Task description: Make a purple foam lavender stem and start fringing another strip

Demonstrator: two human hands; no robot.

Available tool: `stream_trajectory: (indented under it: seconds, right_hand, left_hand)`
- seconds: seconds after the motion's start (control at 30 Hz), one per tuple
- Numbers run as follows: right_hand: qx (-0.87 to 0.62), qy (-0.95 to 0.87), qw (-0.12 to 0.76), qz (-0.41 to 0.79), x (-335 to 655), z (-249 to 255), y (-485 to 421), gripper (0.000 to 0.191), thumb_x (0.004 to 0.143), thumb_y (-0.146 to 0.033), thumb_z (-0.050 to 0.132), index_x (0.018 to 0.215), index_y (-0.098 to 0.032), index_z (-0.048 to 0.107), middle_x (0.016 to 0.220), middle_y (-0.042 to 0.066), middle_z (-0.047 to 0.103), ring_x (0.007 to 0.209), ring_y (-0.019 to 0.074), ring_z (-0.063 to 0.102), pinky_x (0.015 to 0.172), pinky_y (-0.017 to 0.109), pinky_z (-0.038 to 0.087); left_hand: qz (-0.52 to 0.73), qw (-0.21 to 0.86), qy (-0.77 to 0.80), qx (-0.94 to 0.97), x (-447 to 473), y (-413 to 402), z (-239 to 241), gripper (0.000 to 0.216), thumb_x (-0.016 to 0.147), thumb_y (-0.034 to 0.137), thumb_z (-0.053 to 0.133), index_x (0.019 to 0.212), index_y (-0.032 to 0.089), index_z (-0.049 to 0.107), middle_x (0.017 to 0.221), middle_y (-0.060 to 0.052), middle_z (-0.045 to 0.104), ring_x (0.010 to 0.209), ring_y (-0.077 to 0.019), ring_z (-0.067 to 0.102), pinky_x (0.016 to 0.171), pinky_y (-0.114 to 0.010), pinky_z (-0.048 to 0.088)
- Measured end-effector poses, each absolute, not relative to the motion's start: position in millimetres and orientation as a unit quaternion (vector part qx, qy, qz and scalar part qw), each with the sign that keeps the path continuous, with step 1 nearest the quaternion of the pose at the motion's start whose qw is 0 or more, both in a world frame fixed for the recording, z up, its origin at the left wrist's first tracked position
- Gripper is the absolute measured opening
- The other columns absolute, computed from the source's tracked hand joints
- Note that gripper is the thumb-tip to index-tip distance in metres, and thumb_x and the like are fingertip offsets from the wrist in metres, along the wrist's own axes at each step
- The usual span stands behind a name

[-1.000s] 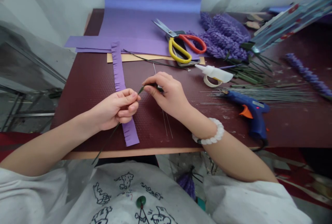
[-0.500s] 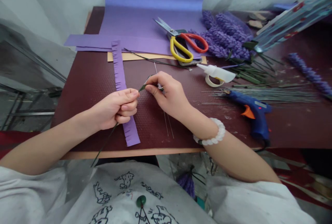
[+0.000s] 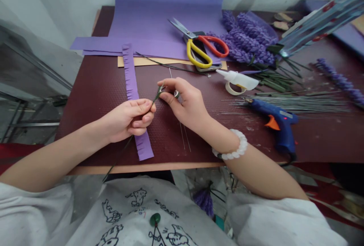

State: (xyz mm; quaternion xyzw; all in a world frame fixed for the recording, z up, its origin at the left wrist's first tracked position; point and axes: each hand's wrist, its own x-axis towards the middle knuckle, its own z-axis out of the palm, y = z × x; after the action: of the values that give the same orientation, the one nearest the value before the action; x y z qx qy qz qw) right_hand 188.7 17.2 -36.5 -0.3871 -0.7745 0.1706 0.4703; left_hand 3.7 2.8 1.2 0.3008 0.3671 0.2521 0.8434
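head view, fringed strip [image 3: 131, 73] beneath left hand [image 3: 127, 121], scissors [image 3: 191, 36] beyond, glue gun [image 3: 278, 119] rightward

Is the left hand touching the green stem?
Touching. The head view shows the left hand pinching the green stem between thumb and fingers, its lower end emerging beneath the hand.

I've got a matt-looking green stem [image 3: 157, 96], matt paper strip [image 3: 131, 76], pebbled low-sheen table [image 3: 98, 90], shiny metal scissor blades [image 3: 182, 28].
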Motion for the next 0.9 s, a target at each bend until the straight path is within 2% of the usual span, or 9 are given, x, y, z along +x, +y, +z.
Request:
stream_trajectory:
  seconds: [0.1,0.33,0.47,0.6,0.77,0.9]
  right_hand:
    - [-0.388,-0.769,0.477,0.173,188.6,-36.7,16.5,0.023,0.087,-0.020,0.054,0.110,-0.022,0.056,0.075,-0.002,0.060,0.074,0.0137,0.057,0.077,0.031,0.046]
    - [-0.397,-0.758,0.484,0.180,187.7,-35.1,15.4,0.009,0.084,-0.019,0.058,0.093,-0.021,0.057,0.077,-0.002,0.062,0.074,0.0127,0.059,0.075,0.029,0.046]
    - [-0.395,-0.760,0.484,0.178,187.7,-35.4,15.4,0.008,0.085,-0.021,0.058,0.093,-0.021,0.057,0.079,-0.001,0.063,0.075,0.0129,0.059,0.076,0.029,0.046]
    - [-0.391,-0.769,0.480,0.163,188.8,-35.0,15.0,0.011,0.086,-0.024,0.057,0.097,-0.021,0.057,0.077,-0.001,0.062,0.075,0.0137,0.059,0.077,0.031,0.046]
    - [-0.379,-0.781,0.475,0.141,190.3,-33.2,15.0,0.016,0.088,-0.027,0.054,0.103,-0.022,0.057,0.079,-0.001,0.062,0.076,0.0144,0.059,0.078,0.032,0.046]
    - [-0.377,-0.785,0.474,0.131,190.9,-32.0,14.8,0.013,0.088,-0.027,0.055,0.099,-0.022,0.057,0.078,-0.001,0.062,0.075,0.0141,0.059,0.076,0.031,0.046]
  left_hand:
    - [0.246,0.847,0.361,0.303,3.1,2.5,0.7,0.021,0.089,0.017,0.049,0.071,0.012,0.058,0.050,0.003,0.040,0.038,-0.0022,0.022,0.032,-0.008,0.023]
    - [0.244,0.839,0.376,0.310,3.5,2.5,5.4,0.024,0.092,0.025,0.044,0.074,0.014,0.056,0.046,0.006,0.031,0.038,-0.0041,0.017,0.030,-0.009,0.017]
    - [0.244,0.835,0.375,0.320,4.1,2.1,5.6,0.020,0.091,0.021,0.048,0.071,0.017,0.050,0.046,0.007,0.031,0.037,-0.0039,0.016,0.031,-0.008,0.016]
    - [0.235,0.841,0.360,0.329,2.6,2.5,3.0,0.020,0.092,0.022,0.044,0.076,0.016,0.054,0.046,0.007,0.037,0.036,-0.0026,0.014,0.030,-0.009,0.018]
    - [0.235,0.853,0.341,0.318,2.2,2.9,0.9,0.021,0.091,0.017,0.044,0.074,0.013,0.055,0.051,0.003,0.044,0.037,-0.0025,0.022,0.032,-0.010,0.023]
    - [0.227,0.859,0.341,0.308,3.3,3.2,2.3,0.022,0.091,0.018,0.044,0.072,0.013,0.055,0.047,0.005,0.035,0.037,-0.0032,0.019,0.033,-0.010,0.020]
